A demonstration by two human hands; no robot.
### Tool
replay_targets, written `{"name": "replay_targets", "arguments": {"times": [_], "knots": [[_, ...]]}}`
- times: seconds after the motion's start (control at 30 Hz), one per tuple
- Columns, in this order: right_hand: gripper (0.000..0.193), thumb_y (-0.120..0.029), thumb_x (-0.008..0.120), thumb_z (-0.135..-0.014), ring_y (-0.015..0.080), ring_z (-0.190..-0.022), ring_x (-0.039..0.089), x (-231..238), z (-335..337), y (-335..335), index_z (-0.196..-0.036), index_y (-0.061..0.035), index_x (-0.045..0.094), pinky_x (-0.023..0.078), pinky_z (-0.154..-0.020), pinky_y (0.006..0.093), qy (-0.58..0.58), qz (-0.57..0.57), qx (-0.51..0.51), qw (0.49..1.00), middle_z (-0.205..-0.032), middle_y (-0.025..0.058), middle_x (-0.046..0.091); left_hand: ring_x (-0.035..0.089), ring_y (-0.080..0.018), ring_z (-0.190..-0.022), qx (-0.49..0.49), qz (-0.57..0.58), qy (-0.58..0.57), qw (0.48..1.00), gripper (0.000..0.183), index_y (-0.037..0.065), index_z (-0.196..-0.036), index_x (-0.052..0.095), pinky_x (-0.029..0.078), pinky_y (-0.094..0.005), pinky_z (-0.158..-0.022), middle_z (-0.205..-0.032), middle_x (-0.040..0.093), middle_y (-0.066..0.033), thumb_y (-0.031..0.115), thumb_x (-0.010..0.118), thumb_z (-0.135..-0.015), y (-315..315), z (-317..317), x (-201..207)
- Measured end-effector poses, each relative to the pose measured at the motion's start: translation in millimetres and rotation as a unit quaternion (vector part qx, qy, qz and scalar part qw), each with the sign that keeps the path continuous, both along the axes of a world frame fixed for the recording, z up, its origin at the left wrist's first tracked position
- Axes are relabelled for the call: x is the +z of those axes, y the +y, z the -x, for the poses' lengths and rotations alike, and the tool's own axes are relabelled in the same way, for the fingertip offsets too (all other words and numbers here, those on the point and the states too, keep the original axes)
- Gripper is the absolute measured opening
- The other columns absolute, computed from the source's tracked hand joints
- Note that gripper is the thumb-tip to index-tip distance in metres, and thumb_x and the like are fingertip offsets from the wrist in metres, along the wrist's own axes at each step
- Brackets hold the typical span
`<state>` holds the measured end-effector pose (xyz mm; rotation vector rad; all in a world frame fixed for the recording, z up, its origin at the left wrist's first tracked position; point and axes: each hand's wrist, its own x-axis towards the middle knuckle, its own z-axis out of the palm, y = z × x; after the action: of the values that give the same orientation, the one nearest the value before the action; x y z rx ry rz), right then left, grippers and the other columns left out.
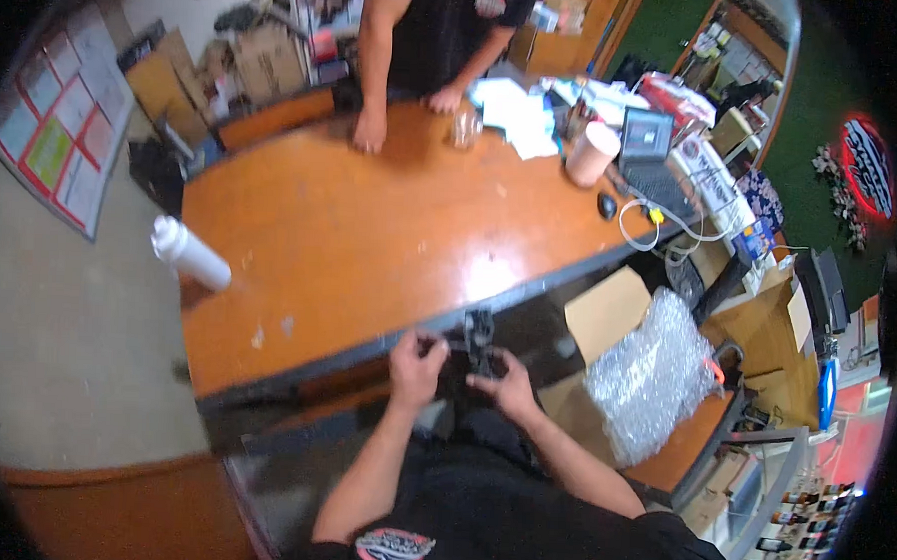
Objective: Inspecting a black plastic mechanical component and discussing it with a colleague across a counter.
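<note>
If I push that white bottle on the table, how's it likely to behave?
The white bottle looks tall and narrow, so a high push would probably tip it. Its rounded sides suggest it might roll once down. Weight is hard to judge, as the opaque-looking body hides any contents.

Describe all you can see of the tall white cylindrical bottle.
The tall white cylindrical bottle has a smooth-looking body and narrower white cap; metal or plastic, I cannot tell. It appears upright, slanted by the fisheye view, on the glossy brown wooden table near its left edge. Nobody touches it.
</note>
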<state>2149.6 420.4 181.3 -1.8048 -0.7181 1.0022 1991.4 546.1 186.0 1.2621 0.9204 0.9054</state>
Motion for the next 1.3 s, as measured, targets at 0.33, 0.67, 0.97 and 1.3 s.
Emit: {"name": "replay_targets", "arguments": {"times": [0.33,0.67,0.97,1.3], "knots": [[0.07,-0.01,0.095,-0.082,0.0217,-0.115,0.071,1,-12,3,-0.142,0.0048,0.061,0.057,-0.104,0.036,0.005,-0.022,0.042,0.999,-0.127,0.0142,0.075,0.073,-0.0186,-0.093,0.015,0.104,-0.137,0.985,0.012,-0.003,-0.11,0.075,0.059,-0.0343,-0.089,-0.106,0.077,-0.0095,0.0,0.072,-0.098,-6,8,27],[0.063,-0.008,0.089,-0.089,0.0219,-0.12,0.069,-1,-89,43,-0.143,0.0047,0.059,0.055,-0.107,0.0365,0.262,-0.066,0.134,0.953,-0.131,0.0132,0.073,0.075,-0.0273,-0.111,0.131,0.083,-0.207,0.966,0.012,0.001,-0.117,0.057,0.065,-0.0405,-0.087,-0.116,0.075,-0.0178,-0.003,0.056,-0.106,-4,-13,33],[0.063,-0.006,0.084,-0.092,0.0241,-0.123,0.069,15,-180,39,-0.147,0.0023,0.055,0.055,-0.11,0.0398,0.319,-0.062,0.222,0.919,-0.131,0.0134,0.071,0.079,-0.0314,-0.085,0.141,0.149,-0.267,0.942,0.012,0.003,-0.117,0.06,0.065,-0.0429,-0.069,-0.1,0.076,-0.017,0.004,0.061,-0.105,-7,-72,45],[0.063,0.001,0.089,-0.085,0.0226,-0.117,0.071,-4,-239,13,-0.139,0.0043,0.059,0.058,-0.103,0.0381,0.164,-0.042,0.141,0.975,-0.127,0.0139,0.074,0.073,-0.0174,-0.08,-0.141,0.079,0.133,0.978,0.028,-0.007,-0.119,0.066,0.059,-0.0329,-0.068,-0.091,0.076,-0.0112,0.007,0.077,-0.098,4,-176,79]]}}
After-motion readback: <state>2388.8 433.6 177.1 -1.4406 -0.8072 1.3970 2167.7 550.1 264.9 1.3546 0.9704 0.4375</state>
